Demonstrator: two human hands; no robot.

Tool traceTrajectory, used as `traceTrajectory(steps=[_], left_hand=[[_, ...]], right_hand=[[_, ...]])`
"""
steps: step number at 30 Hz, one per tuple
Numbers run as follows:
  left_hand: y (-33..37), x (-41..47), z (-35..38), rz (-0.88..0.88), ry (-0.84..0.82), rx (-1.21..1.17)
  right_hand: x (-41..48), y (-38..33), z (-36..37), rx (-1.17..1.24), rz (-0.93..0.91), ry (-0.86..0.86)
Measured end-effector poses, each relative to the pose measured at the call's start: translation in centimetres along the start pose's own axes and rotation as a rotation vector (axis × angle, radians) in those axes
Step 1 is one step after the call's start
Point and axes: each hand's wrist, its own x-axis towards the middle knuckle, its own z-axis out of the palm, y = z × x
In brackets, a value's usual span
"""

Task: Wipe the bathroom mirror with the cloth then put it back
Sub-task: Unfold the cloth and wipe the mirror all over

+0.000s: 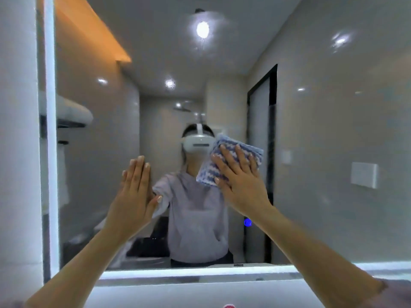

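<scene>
Pressed flat under the right hand [241, 174], the blue-and-white cloth [231, 156] sits against the mirror [333, 134] — fingers spread and straight, nothing curled round it, so it is palm pressure and not a pinch that holds it to the glass. The folded cloth shows past the fingertips toward eleven o'clock, its long side running from about seven to one, and it lies a little right of the mirror's middle.

The left hand [135, 192] is empty, open, fingers together and pointing to twelve, its palm seemingly laid on the glass as a brace, off at nine o'clock from the cloth and clearly apart from it. Both forearms reach up and forward from the lower corners, the right one slanting in from five o'clock.

The wiping looks to be under way, with wide stretches of glass out toward three o'clock and up at twelve within reach of the right hand alone — it is the nearer one, already on the cloth. Where the cloth belongs afterwards does not show; the lit lower edge [200, 271] of the mirror is the only thing visible below.
</scene>
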Motion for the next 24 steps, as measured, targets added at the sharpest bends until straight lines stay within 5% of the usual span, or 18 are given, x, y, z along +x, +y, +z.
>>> traceTrajectory(steps=[4, 11, 15, 21, 24], left_hand=[[0.0, 0.1, 0.0, 0.009, 0.003, -0.02], [-0.4, -0.3, 0.2, 0.036, 0.007, -0.028], [-0.4, -0.2, 0.1, 0.03, 0.003, -0.059], [-0.3, -0.3, 0.4, 0.036, 0.036, -0.052], [-0.3, -0.4, 0.3, 0.036, 0.034, -0.051]], right_hand=[[-1.4, -3.0, 1.3, -0.018, 0.086, 0.039], [-13.5, -8.2, 5.0, -0.076, -0.326, -0.217], [-12.6, -6.2, 3.4, -0.131, -0.527, -0.296], [-4.3, -3.6, 0.3, -0.099, 0.01, -0.121], [-4.9, -4.8, 1.0, -0.082, 0.07, -0.124]])
